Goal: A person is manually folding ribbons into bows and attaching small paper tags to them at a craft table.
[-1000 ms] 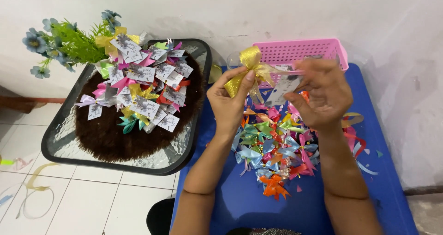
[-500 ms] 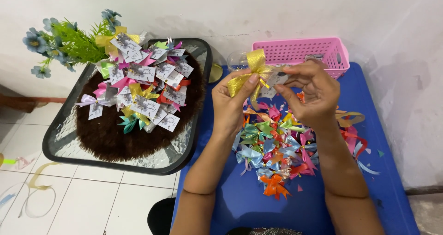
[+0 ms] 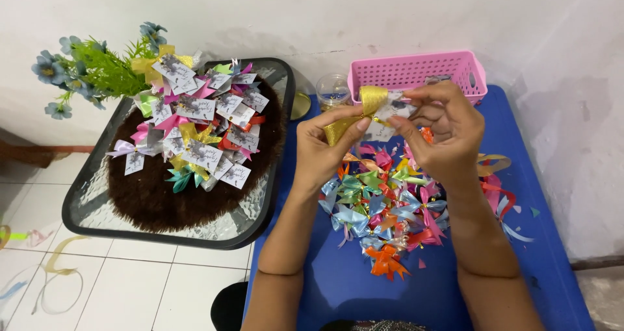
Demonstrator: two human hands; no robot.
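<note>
My left hand (image 3: 325, 146) pinches a gold ribbon bow (image 3: 356, 115) by its lower loop. My right hand (image 3: 441, 131) grips the same bow from the right, together with a small white card (image 3: 385, 118) behind it. Both hands hover above a heap of coloured ribbon bows (image 3: 390, 204) on the blue table (image 3: 338, 285). A pink plastic basket (image 3: 416, 71) stands just behind the hands, against the wall.
On the left a dark glass tray (image 3: 97, 204) holds a brown round mat (image 3: 153, 198) with a pile of tagged bows (image 3: 195, 126). Blue artificial flowers (image 3: 91, 68) lean over its far corner. A small clear jar (image 3: 333, 89) stands beside the basket. Ribbon scraps (image 3: 55, 269) lie on the tiled floor.
Both hands have shifted slightly right and drawn closer together on the gold bow; the bow has turned and now lies lower between my fingers.
</note>
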